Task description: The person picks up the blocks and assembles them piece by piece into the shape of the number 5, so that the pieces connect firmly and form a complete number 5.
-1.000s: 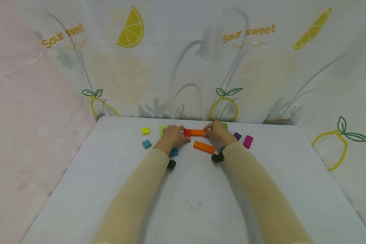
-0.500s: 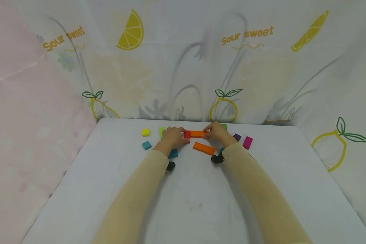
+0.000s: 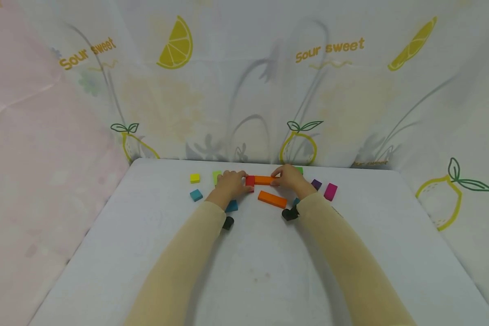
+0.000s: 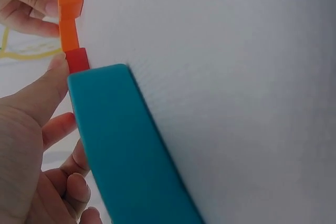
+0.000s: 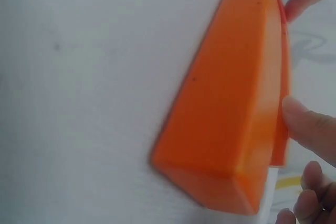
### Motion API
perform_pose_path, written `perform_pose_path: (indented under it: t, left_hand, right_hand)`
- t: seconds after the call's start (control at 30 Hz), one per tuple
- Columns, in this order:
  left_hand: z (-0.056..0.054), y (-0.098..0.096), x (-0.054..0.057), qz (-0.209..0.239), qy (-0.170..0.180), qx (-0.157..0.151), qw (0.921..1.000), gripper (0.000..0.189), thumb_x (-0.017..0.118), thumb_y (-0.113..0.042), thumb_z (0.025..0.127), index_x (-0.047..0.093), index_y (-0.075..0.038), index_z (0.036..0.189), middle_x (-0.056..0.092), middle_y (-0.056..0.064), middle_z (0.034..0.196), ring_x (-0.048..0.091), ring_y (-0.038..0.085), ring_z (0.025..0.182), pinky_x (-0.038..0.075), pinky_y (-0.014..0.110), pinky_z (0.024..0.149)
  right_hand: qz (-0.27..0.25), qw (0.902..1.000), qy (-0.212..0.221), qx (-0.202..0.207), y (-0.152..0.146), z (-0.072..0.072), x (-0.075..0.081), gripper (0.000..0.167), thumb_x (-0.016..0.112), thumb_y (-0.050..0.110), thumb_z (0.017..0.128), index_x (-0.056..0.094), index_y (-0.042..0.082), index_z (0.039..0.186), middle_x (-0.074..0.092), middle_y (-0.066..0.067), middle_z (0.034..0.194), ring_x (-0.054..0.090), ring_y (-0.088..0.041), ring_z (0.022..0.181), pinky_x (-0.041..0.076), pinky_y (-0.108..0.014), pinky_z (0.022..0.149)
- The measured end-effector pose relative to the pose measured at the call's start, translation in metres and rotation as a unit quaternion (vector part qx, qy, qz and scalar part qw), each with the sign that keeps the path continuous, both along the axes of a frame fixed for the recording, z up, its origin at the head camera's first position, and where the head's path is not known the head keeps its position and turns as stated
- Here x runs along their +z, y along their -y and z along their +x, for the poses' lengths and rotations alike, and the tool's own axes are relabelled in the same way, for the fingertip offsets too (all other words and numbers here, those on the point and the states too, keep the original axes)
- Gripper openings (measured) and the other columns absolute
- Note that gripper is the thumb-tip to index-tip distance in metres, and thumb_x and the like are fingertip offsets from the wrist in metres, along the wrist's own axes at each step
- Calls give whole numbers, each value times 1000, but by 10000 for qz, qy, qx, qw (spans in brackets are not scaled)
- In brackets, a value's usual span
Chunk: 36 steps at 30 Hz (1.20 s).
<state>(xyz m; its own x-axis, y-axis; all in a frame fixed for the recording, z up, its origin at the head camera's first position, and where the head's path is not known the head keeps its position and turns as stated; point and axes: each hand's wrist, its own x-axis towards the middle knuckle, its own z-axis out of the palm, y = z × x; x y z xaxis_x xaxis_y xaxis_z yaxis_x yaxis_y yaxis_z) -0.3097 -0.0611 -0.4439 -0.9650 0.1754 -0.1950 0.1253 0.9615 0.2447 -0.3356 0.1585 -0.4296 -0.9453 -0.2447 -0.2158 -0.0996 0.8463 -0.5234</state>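
In the head view my left hand [image 3: 229, 184] grips a red block [image 3: 250, 180] between thumb and fingers. My right hand [image 3: 290, 178] pinches the right end of an orange block [image 3: 263, 180], whose left end meets the red one. A second orange block [image 3: 272, 199] lies loose on the table just in front. The left wrist view has a large teal block [image 4: 126, 145] partly covering the red block [image 4: 77, 60]. In the right wrist view, the nearer orange block [image 5: 220, 87] hides much of the gripped orange block [image 5: 281, 148], where my right thumb [image 5: 304, 121] presses.
On the white table [image 3: 244, 280], a yellow block [image 3: 194, 178] and a blue block [image 3: 196, 195] lie left. Purple [image 3: 316, 184] and magenta [image 3: 331, 192] blocks lie right. Green blocks [image 3: 216, 176] sit beside both hands. Black wrist devices [image 3: 290, 213] show at the cuffs. A printed curtain [image 3: 244, 90] hangs behind.
The head view has tilted up slightly. Both hands keep their hold on the red and orange blocks, and no block has visibly moved.
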Motion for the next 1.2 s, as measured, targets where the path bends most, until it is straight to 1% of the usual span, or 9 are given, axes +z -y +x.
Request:
perform_pose_path:
  t: [0.23,0.37,0.5,0.63,0.73,0.8,0.93,1.03,1.2]
  left_hand:
    - [0,1,0,81,122,61,9999,67,65,-59,90,53,-22,145,60,12,130,47,31,116,38,46,98]
    - [0,2,-1,73,59,51,9999,67,65,-58,91,52,-21,145,60,11,131,47,31,116,38,46,98]
    - [3,2,0,118,5,33,9999,67,64,-57,92,51,-20,146,60,12,131,47,32,116,38,47,99]
    - [7,2,3,141,-52,23,9999,65,65,-56,92,52,-20,145,61,12,130,47,32,115,38,47,99]
    - [8,1,4,132,-67,13,9999,65,64,-56,92,52,-20,145,61,12,130,47,31,115,38,46,99]
    - [8,1,4,123,-67,-3,9999,65,64,-57,92,52,-20,145,60,11,130,47,31,115,38,46,99]
    - [4,1,2,110,-29,-26,9999,66,64,-58,91,52,-21,145,60,10,131,47,30,115,38,46,99]
    - [3,1,1,129,-4,-9,9999,66,65,-57,91,52,-21,145,60,10,131,47,30,115,38,47,100]
    - [5,1,2,149,-13,42,9999,65,65,-57,92,52,-22,145,60,10,131,47,29,115,37,47,101]
  right_hand:
    - [191,9995,-148,220,-8,8,18,38,71,24,95,66,9,130,58,-17,114,54,-31,99,49,-40,87]
    - [261,9993,-198,205,-16,13,29,35,70,23,95,67,8,127,59,-19,115,55,-33,99,50,-42,88]
    - [307,9991,-279,126,-28,18,35,34,71,24,95,68,5,123,60,-19,114,55,-33,97,49,-44,87]
    - [245,9993,-287,8,-41,23,37,35,70,23,94,68,2,122,62,-19,114,55,-33,98,48,-45,88]
    - [330,9988,-352,14,-52,26,38,35,70,23,94,68,1,122,62,-20,112,55,-33,97,47,-46,88]
    - [412,9981,-450,60,-61,27,38,34,71,22,94,68,1,120,62,-20,108,55,-33,94,47,-46,85]
    - [487,9975,-513,73,-77,27,38,35,71,22,93,68,0,120,60,-21,106,55,-33,92,47,-47,84]
    - [501,9977,-446,10,-87,28,38,37,71,22,93,67,-1,122,59,-23,109,54,-35,95,47,-50,87]
    - [538,9980,-303,-146,-100,32,38,40,70,23,94,64,-2,124,57,-26,113,54,-38,99,46,-53,90]
